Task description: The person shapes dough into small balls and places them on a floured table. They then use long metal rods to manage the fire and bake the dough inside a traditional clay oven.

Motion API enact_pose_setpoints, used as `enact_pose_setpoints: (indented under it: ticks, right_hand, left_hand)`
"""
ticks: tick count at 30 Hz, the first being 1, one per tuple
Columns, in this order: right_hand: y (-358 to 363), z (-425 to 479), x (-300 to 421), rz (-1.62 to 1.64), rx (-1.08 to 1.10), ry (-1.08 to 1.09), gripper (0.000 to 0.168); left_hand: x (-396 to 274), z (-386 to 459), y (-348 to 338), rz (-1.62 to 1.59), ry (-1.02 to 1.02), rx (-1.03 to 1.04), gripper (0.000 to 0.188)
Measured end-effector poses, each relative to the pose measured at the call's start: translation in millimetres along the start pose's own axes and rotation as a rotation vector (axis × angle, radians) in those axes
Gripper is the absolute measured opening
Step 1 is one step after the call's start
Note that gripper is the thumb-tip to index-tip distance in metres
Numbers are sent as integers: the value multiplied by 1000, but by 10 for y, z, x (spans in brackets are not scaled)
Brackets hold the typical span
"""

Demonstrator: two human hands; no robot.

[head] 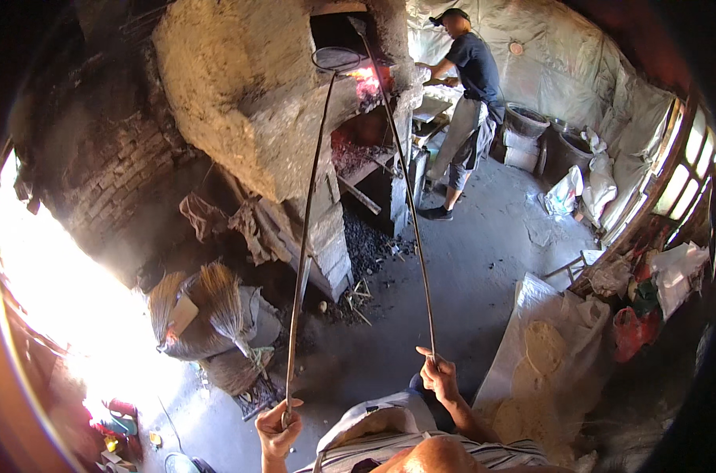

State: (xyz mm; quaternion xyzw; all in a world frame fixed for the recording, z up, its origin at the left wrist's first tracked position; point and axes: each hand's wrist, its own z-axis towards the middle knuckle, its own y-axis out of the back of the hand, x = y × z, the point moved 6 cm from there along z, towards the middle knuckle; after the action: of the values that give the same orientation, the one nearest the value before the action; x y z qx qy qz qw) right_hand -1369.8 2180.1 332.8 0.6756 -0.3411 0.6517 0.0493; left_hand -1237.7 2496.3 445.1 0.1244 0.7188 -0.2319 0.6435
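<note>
My left hand [280, 430] grips the lower end of a long thin rod [308, 236], whose top carries a metal hoop [336, 59] at the mouth of a clay oven [233, 100]. A second long rod [410, 201] is held in my right hand [439, 378], with the forefinger pointing out along its side. That rod's far end, paler and seemingly flattened, reaches into the dark oven opening [325, 29]. Glowing embers and flame [366, 80] show just below the hoop. What lies deeper in the oven is hidden in shadow.
Beyond the oven a person [473, 77] in cap and apron works at a bench. Flat round breads [544, 349] lie on plastic sheeting [526, 295] at right. Straw brooms [219, 295] stand at left. Coal [364, 242] lies beneath the oven; tubs [526, 121] stand behind.
</note>
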Motion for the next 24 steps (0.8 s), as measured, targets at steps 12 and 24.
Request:
enact_pose_setpoints:
  ticks: [12, 24]
  right_hand:
    - [-675, -758, -265, -92, -11, -13, 38]
    - [-924, -813, -251, -95, 78, -22, 40]
  left_hand:
    - [-43, -832, 940, 47, -81, -68, 38]
    - [65, -1030, 1225, -23, -159, -176, 38]
